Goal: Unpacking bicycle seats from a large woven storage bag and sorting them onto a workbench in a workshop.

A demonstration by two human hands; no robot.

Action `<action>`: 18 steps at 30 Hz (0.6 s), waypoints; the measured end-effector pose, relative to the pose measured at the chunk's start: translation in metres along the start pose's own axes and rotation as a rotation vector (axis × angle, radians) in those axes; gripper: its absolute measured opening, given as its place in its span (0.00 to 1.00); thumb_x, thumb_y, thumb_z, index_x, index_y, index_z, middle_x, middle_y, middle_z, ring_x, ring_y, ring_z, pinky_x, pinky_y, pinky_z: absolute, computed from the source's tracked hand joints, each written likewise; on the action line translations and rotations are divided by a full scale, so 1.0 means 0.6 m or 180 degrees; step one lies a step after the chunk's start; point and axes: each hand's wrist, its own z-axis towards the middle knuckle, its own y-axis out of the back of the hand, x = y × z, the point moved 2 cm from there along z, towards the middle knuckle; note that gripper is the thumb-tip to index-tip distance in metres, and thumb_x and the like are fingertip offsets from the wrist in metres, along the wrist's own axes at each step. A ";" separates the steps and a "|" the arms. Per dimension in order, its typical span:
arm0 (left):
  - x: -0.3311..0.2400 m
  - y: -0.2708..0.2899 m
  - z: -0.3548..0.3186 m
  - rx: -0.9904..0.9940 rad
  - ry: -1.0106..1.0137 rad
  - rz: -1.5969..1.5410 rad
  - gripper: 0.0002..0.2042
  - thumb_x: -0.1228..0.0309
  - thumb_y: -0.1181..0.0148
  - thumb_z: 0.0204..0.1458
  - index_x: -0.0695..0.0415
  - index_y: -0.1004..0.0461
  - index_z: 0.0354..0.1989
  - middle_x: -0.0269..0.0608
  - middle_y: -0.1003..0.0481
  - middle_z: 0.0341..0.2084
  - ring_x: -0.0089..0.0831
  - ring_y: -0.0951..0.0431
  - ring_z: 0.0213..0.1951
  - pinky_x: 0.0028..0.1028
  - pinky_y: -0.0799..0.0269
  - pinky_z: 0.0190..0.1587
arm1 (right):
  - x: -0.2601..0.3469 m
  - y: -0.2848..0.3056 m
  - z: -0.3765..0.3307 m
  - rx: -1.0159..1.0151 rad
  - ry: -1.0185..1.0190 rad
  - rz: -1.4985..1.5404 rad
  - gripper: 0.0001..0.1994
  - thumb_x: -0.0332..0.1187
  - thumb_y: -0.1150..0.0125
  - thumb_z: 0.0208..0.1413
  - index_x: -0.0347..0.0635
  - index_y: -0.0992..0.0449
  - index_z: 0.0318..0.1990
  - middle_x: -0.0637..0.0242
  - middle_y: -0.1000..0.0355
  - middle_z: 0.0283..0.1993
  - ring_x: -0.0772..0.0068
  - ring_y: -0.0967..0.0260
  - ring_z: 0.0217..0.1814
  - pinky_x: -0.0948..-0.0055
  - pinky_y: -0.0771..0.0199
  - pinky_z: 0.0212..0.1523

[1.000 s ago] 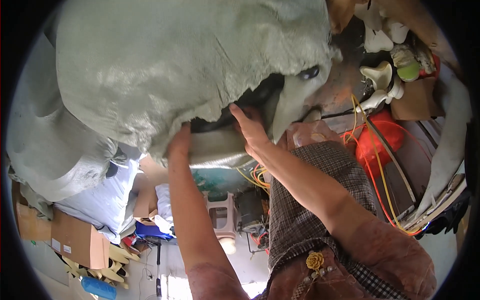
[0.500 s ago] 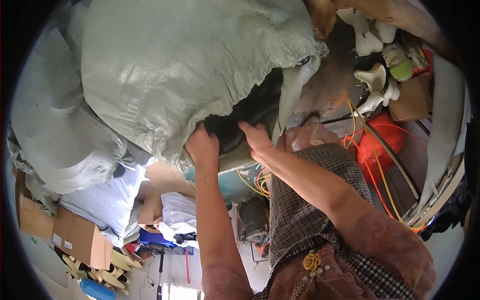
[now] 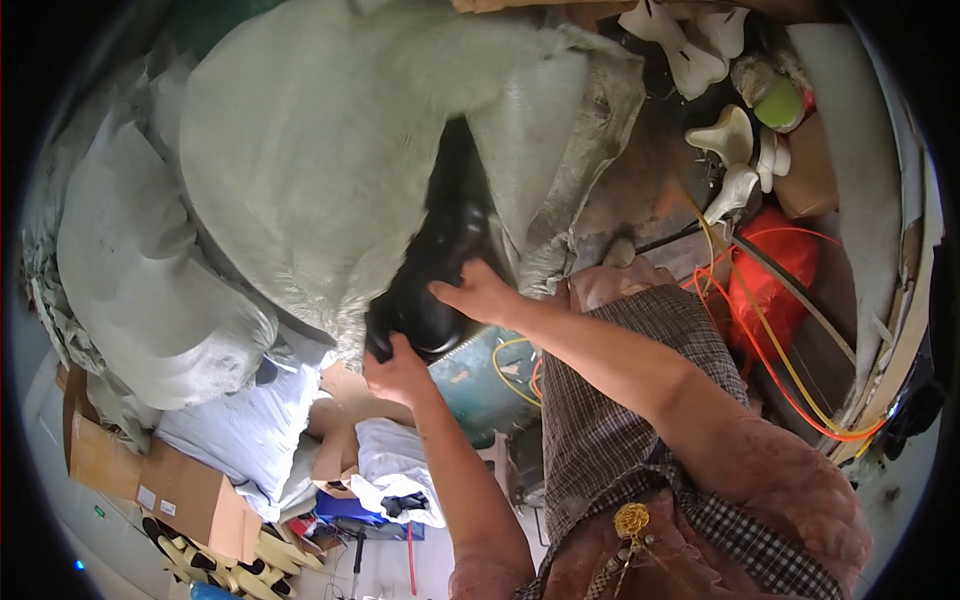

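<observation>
A large pale grey-green woven sack (image 3: 300, 170) hangs before me, its torn-edged opening spread wide. Inside lie black glossy things (image 3: 440, 320), rounded and smooth; their kind I cannot make out. My left hand (image 3: 398, 372) is at the lower left of the opening, fingers closed around a dark piece beside the sack's hem. Over the black things reaches my right hand (image 3: 478, 292), one digit stretched out to the left and the others partly hidden.
Another full grey sack (image 3: 170, 290) leans at the left. Cardboard boxes (image 3: 200, 490) and white bags stand below it. At the right are white curved pieces (image 3: 725, 140), a red bag (image 3: 775, 275) and yellow and orange cords (image 3: 770, 335).
The sack's opening has widened, its right flap falling outward and showing more black contents. My left hand has moved down from the sack's edge; my right hand has shifted slightly left and down.
</observation>
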 end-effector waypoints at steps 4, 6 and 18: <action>0.007 -0.030 0.064 -0.0095 0.0401 -0.0018 0.15 0.66 0.41 0.34 0.65 0.26 0.28 0.48 0.25 0.23 0.39 0.25 0.25 0.34 0.31 0.30 | 0.008 -0.045 0.051 -0.0091 0.0697 -0.1139 0.11 0.34 0.44 0.44 0.33 0.28 0.29 0.53 0.30 0.22 0.59 0.31 0.24 0.67 0.33 0.25; 0.016 -0.013 0.060 -0.0210 0.0600 -0.0891 0.15 0.68 0.39 0.33 0.67 0.28 0.27 0.46 0.25 0.22 0.36 0.27 0.23 0.32 0.31 0.29 | 0.007 -0.079 0.030 0.0282 0.1131 -0.1149 0.12 0.33 0.45 0.41 0.34 0.30 0.32 0.44 0.33 0.31 0.47 0.33 0.34 0.60 0.32 0.35; -0.132 0.033 0.069 0.0392 0.0054 -0.3114 0.19 0.72 0.42 0.39 0.68 0.33 0.40 0.42 0.30 0.37 0.29 0.31 0.37 0.27 0.35 0.42 | 0.032 0.023 0.156 -0.1125 -0.0274 0.2015 0.19 0.35 0.35 0.41 0.43 0.31 0.42 0.67 0.31 0.41 0.70 0.36 0.44 0.73 0.36 0.42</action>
